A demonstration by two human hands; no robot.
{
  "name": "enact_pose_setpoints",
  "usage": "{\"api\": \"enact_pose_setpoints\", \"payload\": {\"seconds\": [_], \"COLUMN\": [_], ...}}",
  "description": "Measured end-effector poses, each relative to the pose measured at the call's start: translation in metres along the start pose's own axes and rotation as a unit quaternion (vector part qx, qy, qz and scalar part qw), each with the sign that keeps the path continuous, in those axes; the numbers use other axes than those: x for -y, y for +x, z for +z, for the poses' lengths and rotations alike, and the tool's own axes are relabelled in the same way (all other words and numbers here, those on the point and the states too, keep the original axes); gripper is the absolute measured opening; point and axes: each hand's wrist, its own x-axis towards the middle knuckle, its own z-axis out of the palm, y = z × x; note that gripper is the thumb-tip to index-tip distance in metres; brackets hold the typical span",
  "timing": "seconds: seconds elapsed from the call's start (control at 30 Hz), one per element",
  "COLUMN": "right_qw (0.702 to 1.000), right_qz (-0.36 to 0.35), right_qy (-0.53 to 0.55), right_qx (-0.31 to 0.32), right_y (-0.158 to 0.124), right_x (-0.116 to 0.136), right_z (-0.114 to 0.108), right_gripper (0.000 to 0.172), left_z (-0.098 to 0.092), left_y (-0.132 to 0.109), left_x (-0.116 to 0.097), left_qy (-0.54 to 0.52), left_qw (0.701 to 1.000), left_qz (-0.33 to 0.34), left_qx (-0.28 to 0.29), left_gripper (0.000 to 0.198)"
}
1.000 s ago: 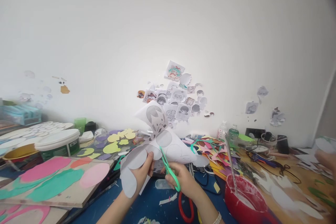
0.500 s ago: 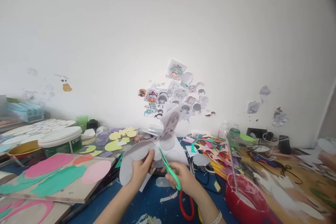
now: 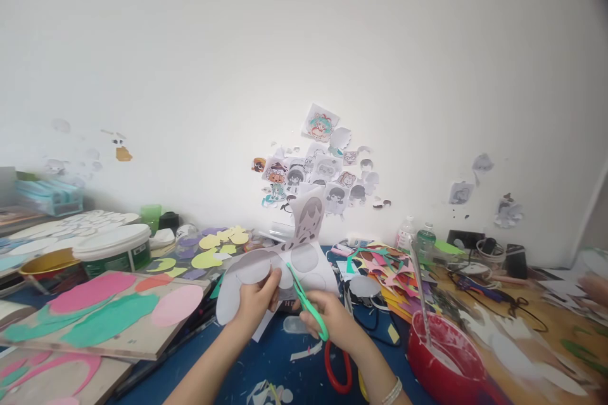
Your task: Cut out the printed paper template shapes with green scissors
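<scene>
My left hand (image 3: 254, 304) pinches a white paper sheet (image 3: 285, 259) printed with grey circles, held up over the blue table. Its top part curls upward and shows a grey cartoon figure. My right hand (image 3: 332, 323) grips green-handled scissors (image 3: 308, 302), whose blades point up-left into the paper beside my left thumb. Both hands are low in the middle of the view, close together.
A red bowl (image 3: 444, 354) with a metal stick stands at the right. Coloured paper cut-outs (image 3: 384, 266) are piled behind it. A board (image 3: 104, 323) with pink and green shapes lies at the left, beside a white-lidded tub (image 3: 111, 250). Red scissors (image 3: 337, 370) lie under my right wrist. Another person's hand (image 3: 596, 288) shows at the far right.
The paper's upper flap has swung from left to right and dropped lower. Both hands have stayed together with the scissors in the sheet.
</scene>
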Motion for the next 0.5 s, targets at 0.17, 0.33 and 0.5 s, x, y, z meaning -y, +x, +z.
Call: {"api": "enact_pose_setpoints", "payload": {"seconds": [0.17, 0.33, 0.5], "right_qw": [1.000, 1.000, 1.000], "right_qz": [0.006, 0.010, 0.014], "right_qy": [0.012, 0.007, 0.001], "right_qx": [-0.005, -0.007, -0.009], "right_y": [0.0007, -0.0001, 0.0006], "right_x": [0.0006, 0.0026, 0.0037], "right_z": [0.0014, 0.0017, 0.0019], "right_gripper": [0.035, 0.035, 0.036], "left_z": [-0.0001, 0.0002, 0.0000], "left_y": [-0.0024, -0.0044, -0.0041], "left_x": [-0.0032, -0.0076, -0.0078], "left_qy": [0.014, 0.002, 0.002], "left_qw": [1.000, 0.999, 0.999], "left_qz": [-0.013, -0.024, -0.028], "left_qx": [0.012, 0.022, 0.031], "left_gripper": [0.037, 0.036, 0.036]}}
